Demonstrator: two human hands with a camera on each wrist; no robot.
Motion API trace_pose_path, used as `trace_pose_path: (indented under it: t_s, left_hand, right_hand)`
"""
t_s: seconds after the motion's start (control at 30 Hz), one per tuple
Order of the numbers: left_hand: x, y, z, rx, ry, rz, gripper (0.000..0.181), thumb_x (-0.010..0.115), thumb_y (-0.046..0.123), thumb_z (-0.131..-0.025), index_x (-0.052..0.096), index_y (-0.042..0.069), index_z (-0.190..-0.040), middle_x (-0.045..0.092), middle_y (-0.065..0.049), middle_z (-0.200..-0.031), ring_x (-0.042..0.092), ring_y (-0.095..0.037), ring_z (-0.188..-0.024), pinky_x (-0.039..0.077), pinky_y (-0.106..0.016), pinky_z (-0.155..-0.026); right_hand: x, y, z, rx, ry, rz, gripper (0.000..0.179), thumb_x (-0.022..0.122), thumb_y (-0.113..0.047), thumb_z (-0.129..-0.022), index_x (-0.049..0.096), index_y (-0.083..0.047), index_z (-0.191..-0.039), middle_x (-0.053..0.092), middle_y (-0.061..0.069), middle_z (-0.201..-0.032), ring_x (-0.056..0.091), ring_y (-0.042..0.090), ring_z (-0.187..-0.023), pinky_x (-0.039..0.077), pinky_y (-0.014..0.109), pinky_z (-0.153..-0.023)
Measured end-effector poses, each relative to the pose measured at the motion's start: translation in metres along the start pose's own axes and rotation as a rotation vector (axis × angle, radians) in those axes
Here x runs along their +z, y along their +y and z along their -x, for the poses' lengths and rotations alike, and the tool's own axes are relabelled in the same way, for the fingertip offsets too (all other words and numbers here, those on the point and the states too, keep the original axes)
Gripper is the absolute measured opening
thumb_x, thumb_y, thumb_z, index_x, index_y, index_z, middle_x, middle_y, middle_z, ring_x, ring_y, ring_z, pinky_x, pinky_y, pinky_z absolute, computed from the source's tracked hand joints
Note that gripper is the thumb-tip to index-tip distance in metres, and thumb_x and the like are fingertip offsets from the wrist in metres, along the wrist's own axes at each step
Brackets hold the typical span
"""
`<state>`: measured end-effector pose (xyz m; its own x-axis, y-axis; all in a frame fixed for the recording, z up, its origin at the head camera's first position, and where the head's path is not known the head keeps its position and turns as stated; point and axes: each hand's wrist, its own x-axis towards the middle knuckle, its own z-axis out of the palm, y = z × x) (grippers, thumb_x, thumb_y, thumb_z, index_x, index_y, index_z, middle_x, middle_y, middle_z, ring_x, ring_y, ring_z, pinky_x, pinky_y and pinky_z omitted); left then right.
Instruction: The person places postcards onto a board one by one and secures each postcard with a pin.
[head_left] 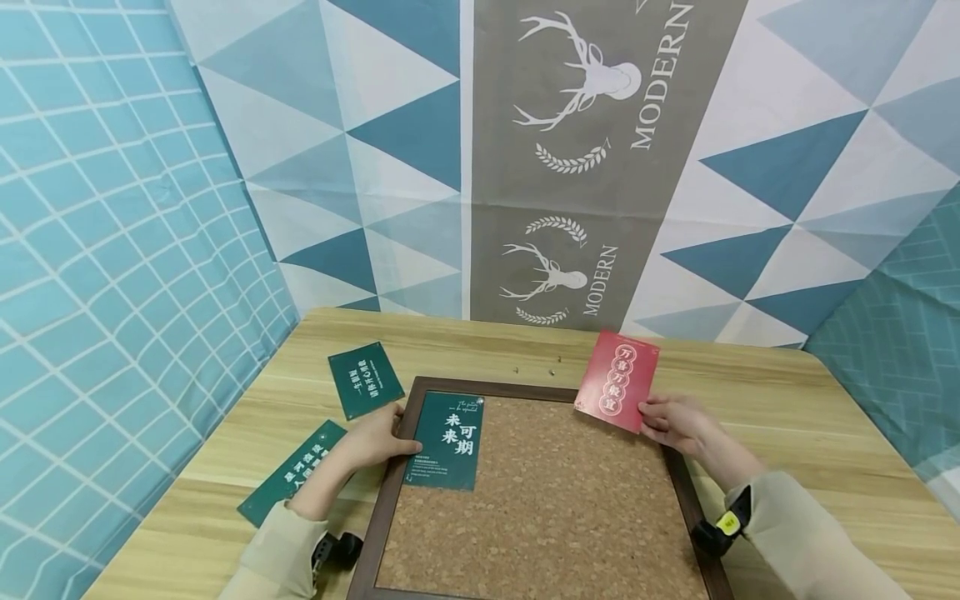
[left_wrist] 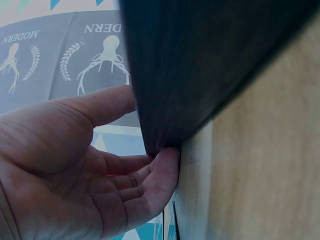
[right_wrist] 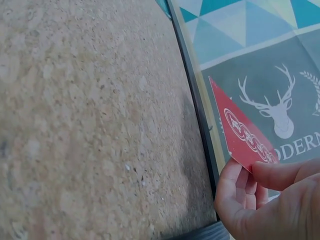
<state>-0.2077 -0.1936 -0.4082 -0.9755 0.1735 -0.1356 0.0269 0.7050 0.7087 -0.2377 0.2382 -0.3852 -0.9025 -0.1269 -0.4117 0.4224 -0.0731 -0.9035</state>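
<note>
A cork board in a dark brown frame lies on the table in front of me. My left hand grips the frame's left side, thumb over the top and fingertips at the lower edge of the dark frame side in the left wrist view. Beside that thumb, a green card with white writing lies on the cork's upper left, a small pin at its top right corner. Between thumb and fingers, my right hand pinches a red card by its lower right edge. The red card tilts over the board's far right corner.
Two more green cards lie left of the board, one near its corner and one partly behind my left forearm. Several small pins are scattered on the wooden table beyond the frame. Patterned cloth hangs behind the table.
</note>
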Motion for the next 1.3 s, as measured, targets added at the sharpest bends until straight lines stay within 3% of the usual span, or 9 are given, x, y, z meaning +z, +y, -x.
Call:
trace_pose_path:
  t_s: [0.13, 0.33, 0.77, 1.3]
  left_hand:
    - [0.000, -0.001, 0.000, -0.002, 0.000, -0.003, 0.047, 0.072, 0.018, -0.077, 0.049, -0.004, -0.112, 0.058, -0.008, -0.084, 0.056, -0.014, -0.068, 0.045, -0.029, -0.058]
    - [0.000, -0.001, 0.000, -0.007, 0.004, -0.014, 0.048, 0.073, 0.019, -0.077, 0.049, -0.003, -0.111, 0.057, -0.008, -0.084, 0.056, -0.014, -0.068, 0.045, -0.029, -0.058]
    - [0.000, 0.000, 0.000, -0.005, 0.006, -0.021, 0.048, 0.073, 0.020, -0.076, 0.050, -0.003, -0.112, 0.057, -0.008, -0.084, 0.056, -0.014, -0.068, 0.045, -0.029, -0.057]
    - [0.001, 0.000, -0.001, -0.013, 0.012, -0.030, 0.046, 0.072, 0.019, -0.076, 0.050, -0.002, -0.111, 0.058, -0.007, -0.085, 0.056, -0.014, -0.069, 0.045, -0.029, -0.059]
  right_hand:
    - [0.003, 0.003, 0.000, -0.007, -0.043, 0.009, 0.024, 0.049, -0.004, -0.092, 0.040, 0.003, -0.113, 0.058, -0.002, -0.080, 0.057, 0.007, -0.075, 0.049, 0.024, -0.072]
    - [0.010, 0.005, 0.004, -0.014, -0.069, 0.007, 0.035, 0.051, 0.000, -0.090, 0.034, 0.009, -0.119, 0.059, -0.001, -0.081, 0.060, 0.008, -0.076, 0.049, 0.026, -0.073]
    - [0.027, 0.011, 0.008, -0.029, -0.057, 0.015, 0.031, 0.053, 0.000, -0.089, 0.036, 0.010, -0.114, 0.057, 0.001, -0.081, 0.059, 0.009, -0.074, 0.050, 0.025, -0.071]
    - [0.041, 0.016, 0.014, -0.053, -0.140, 0.029, 0.020, 0.049, 0.002, -0.089, 0.043, 0.005, -0.107, 0.058, 0.000, -0.081, 0.060, 0.008, -0.075, 0.050, 0.025, -0.072]
